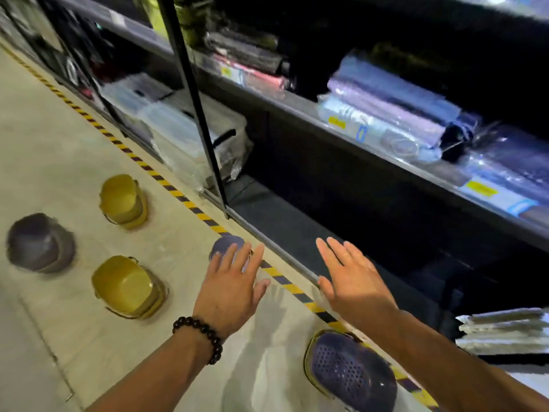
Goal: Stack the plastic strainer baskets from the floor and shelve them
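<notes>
Several plastic strainer baskets lie on the concrete floor. Two yellow baskets (123,200) (127,285) stand open side up at the left. A grey-purple basket (40,242) lies upside down at the far left. Another purple basket (224,245) sits by the striped floor tape, partly hidden behind my left hand (234,281), which hovers over it with fingers spread and holds nothing. A perforated purple basket (352,371) lies upside down near the bottom, below my right forearm. My right hand (352,275) is open, held above the edge of the bottom shelf (285,230).
Dark metal shelving runs along the right, with a black upright post (199,114). Wrapped packages (389,111) fill the upper shelf and clear plastic boxes (184,135) sit at the left. Yellow-black tape (166,182) marks the floor along the shelf.
</notes>
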